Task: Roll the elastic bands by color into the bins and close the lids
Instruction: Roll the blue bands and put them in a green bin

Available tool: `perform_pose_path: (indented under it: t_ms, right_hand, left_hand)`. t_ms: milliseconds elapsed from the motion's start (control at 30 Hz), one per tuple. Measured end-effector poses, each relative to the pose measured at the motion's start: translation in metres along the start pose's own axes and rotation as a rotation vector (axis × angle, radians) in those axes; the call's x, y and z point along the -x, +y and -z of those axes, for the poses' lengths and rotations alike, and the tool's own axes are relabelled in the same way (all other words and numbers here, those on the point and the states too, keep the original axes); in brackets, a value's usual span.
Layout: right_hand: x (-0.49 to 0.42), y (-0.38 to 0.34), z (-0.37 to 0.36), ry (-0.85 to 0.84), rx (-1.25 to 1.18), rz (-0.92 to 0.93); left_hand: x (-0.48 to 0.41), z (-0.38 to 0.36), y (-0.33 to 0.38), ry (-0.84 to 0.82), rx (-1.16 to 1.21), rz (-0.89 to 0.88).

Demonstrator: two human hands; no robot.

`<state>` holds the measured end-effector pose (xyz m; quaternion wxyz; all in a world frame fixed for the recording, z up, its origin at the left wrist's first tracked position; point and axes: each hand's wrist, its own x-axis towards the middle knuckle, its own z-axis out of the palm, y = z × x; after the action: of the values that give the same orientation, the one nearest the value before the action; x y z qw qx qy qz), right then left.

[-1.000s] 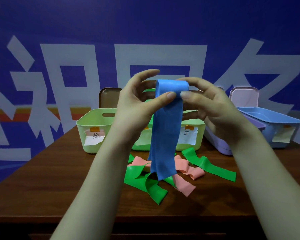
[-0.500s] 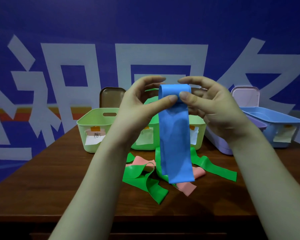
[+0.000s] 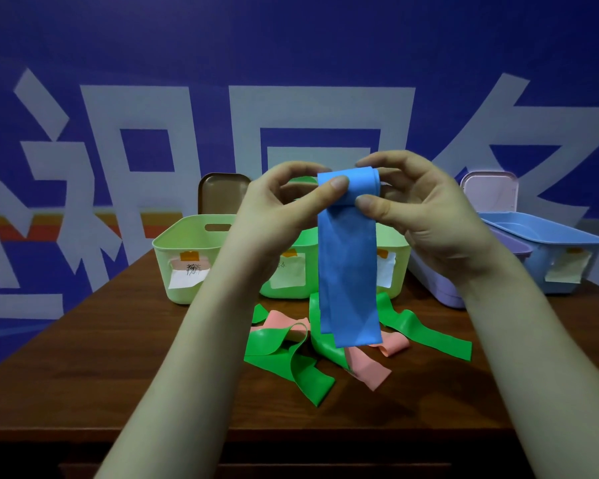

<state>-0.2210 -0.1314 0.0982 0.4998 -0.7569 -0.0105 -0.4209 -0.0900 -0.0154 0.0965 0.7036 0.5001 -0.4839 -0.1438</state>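
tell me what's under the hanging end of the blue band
Tangled green bands and pink bands lie on the table below the blue band. Its tail covers where they cross, so that part cannot be seen.

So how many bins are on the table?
5: left green bin, middle green bin, right green bin, then purple bin and blue bin rightward. Others may be hidden.

Blue band [image 3: 348,271] roll thicker, hanging tail shorter.

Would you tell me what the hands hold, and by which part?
The left hand and right hand pinch the blue band at its rolled top end.
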Motion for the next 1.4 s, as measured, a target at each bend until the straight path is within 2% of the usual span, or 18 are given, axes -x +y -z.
perform_pose_path:
  t_ms: [300,467,833,1067,1267,1400]
  right_hand:
    - [0.001,-0.003,0.002,0.015,0.016,-0.012]
    - [0.001,0.000,0.002,-0.050,0.016,-0.066]
    - [0.001,0.010,-0.011,-0.046,0.155,-0.170]
    - [0.000,0.001,-0.010,0.083,0.040,-0.130]
    - [-0.001,0.000,-0.003,0.051,-0.078,-0.106]
    - [0.000,-0.001,0.002,0.032,-0.047,-0.053]
  left_hand:
    - [0.000,-0.002,-0.003,0.027,0.034,-0.080]
    - [-0.001,-0.003,-0.004,0.049,0.062,-0.130]
    - [-0.004,-0.011,-0.011,0.072,0.034,-0.120]
    - [-0.002,-0.004,-0.013,-0.007,-0.018,-0.198]
    - [0.000,-0.001,-0.013,-0.089,0.056,-0.195]
    - [-0.001,-0.001,-0.013,-0.086,-0.019,-0.153]
